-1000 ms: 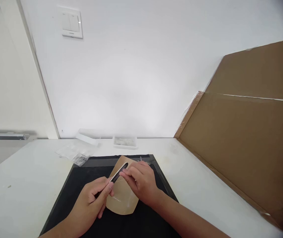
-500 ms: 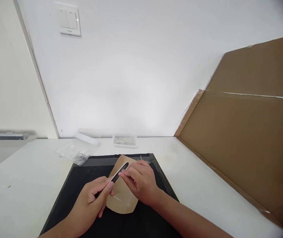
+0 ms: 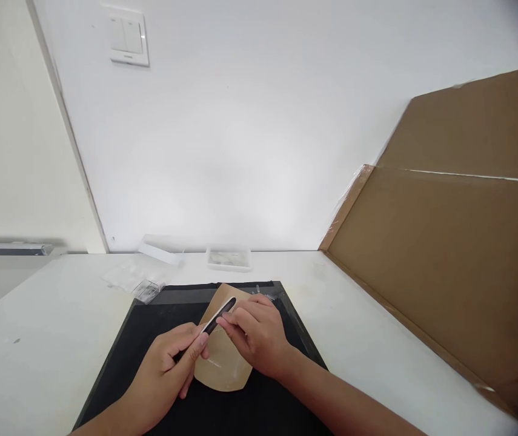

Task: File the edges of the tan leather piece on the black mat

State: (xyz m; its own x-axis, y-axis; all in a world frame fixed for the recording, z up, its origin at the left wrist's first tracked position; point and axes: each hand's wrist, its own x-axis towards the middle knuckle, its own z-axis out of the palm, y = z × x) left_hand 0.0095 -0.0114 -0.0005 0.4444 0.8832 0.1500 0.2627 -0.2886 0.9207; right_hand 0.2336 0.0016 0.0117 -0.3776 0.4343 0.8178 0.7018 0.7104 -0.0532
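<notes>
My left hand point(image 3: 168, 372) is closed round a slim black nail file point(image 3: 219, 314) with a pale edge and a rounded tip, which slants up to the right. The thumb and fingers of my right hand point(image 3: 259, 333) are pinched together against the file's upper part. Whatever sits between those fingertips is too small to make out. Beneath both hands lies a tan sheet with a curved lower edge point(image 3: 225, 366), partly covered by them. It rests on a black mat point(image 3: 149, 330).
Small clear pieces point(image 3: 265, 293) lie at the mat's back right. Behind it stands a shallow clear box point(image 3: 228, 258) with pale bits inside. Clear plastic bags point(image 3: 134, 281) and a white strip point(image 3: 159, 253) lie back left. A cardboard panel point(image 3: 444, 254) rises on the right.
</notes>
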